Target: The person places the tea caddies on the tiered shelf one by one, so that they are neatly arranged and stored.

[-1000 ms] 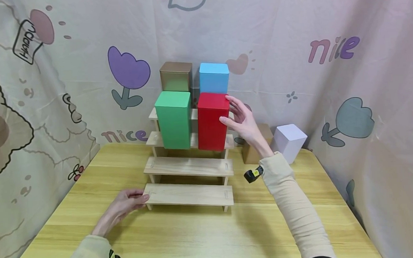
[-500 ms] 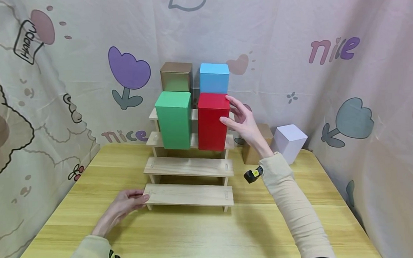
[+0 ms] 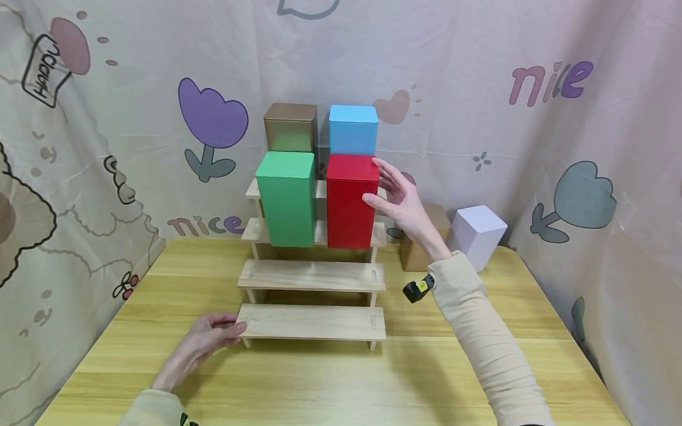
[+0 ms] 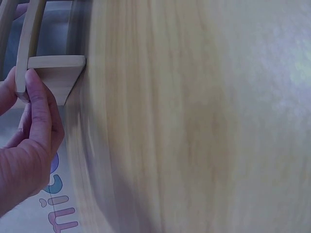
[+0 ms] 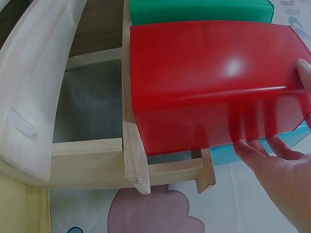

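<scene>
A stepped wooden display shelf [image 3: 312, 320] stands on the table. On its second-highest step, a tall red box [image 3: 351, 203] stands upright to the right of a tall green box [image 3: 287, 202]. My right hand [image 3: 399, 198] grips the red box near its top right, thumb on the front and fingers round the side, as the right wrist view shows. My left hand [image 3: 205, 338] pinches the left end of the lowest step, whose edge lies between thumb and fingers in the left wrist view. Behind, on the top step, are a brown box [image 3: 290, 129] and a blue box [image 3: 353, 131].
Right of the shelf, on the wooden table [image 3: 303, 392], stand a tan box [image 3: 416, 251], partly hidden by my right forearm, and a white box [image 3: 477, 235]. A patterned curtain [image 3: 437, 62] hangs behind the table and along both sides.
</scene>
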A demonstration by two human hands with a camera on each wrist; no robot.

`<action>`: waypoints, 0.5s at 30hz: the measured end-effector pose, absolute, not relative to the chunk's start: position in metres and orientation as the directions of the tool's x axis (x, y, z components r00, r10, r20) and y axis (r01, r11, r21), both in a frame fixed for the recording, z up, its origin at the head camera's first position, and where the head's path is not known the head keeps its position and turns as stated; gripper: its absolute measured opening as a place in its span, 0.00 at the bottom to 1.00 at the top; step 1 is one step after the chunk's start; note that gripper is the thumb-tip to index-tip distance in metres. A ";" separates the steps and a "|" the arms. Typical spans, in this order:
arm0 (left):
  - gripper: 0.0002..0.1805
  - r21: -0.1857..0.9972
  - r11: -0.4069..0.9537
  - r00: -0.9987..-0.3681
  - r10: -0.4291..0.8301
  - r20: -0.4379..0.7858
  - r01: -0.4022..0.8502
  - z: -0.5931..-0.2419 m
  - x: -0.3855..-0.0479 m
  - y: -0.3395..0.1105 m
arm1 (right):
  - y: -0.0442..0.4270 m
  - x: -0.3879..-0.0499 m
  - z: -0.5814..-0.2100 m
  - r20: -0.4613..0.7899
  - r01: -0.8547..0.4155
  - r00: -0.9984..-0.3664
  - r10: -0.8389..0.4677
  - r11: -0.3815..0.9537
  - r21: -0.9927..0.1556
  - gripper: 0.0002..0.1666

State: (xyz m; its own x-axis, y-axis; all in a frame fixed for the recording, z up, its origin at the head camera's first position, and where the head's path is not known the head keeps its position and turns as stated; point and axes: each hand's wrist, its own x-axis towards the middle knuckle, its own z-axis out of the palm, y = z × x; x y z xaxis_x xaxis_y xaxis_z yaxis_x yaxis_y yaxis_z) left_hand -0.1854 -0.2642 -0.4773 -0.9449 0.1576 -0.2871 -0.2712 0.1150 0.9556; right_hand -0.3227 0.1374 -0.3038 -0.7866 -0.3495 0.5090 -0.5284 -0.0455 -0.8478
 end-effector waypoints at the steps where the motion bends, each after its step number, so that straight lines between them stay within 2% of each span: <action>1: 0.36 0.956 0.114 -0.945 0.158 -0.287 -0.271 -0.477 -0.185 -0.264 | 0.137 -0.322 -0.304 0.508 -0.526 -0.787 -0.351 -0.049 -0.849 0.44; 15: 0.34 0.962 0.087 -0.947 0.175 -0.270 -0.258 -0.478 -0.186 -0.265 | 0.137 -0.325 -0.305 0.505 -0.525 -0.789 -0.349 -0.044 -0.850 0.44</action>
State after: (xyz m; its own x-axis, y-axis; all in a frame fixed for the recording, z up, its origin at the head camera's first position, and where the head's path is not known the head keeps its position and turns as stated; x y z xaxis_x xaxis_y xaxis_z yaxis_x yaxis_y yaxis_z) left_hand -0.1861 -0.2645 -0.4781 -0.9468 0.1752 -0.2700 -0.2583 0.0867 0.9622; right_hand -0.3245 0.1368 -0.3051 -0.7893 -0.3492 0.5050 -0.5245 -0.0441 -0.8502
